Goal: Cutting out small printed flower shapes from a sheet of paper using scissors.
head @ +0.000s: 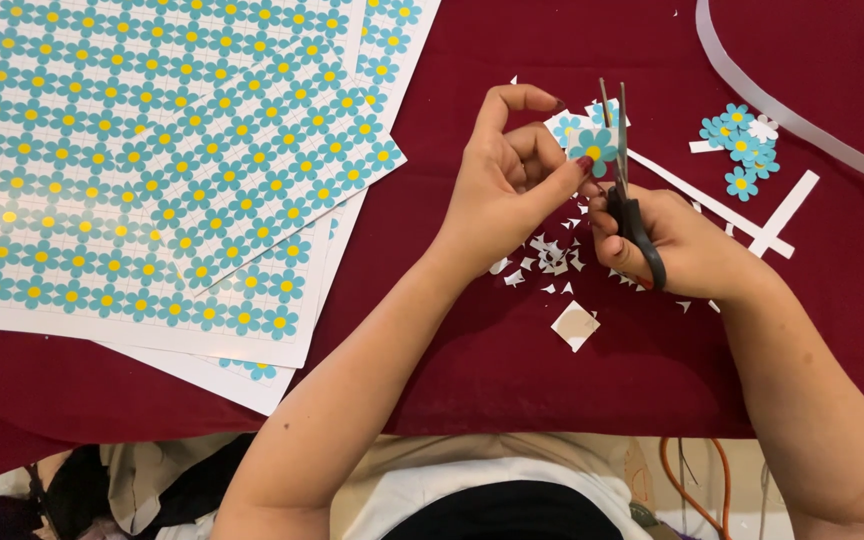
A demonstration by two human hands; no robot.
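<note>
A blue paper flower [592, 148] is being pinched in the left hand's [508, 180] grip above the scattered white scraps [550, 258], while black scissors [630, 205] are being gripped by the right hand [680, 248], with flower-printed sheets [152, 170] lying left of those scraps on the red surface [512, 370].

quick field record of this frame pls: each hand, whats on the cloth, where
left hand: pinches a blue paper flower at the blades
right hand: grips black-handled scissors, blades pointing away from the person
sheets: printed flower sheets stacked at left
cut pile: finished flowers at upper right
scraps: white paper trimmings under the hands
strips: white paper strips at right
surface: dark red cloth
</note>
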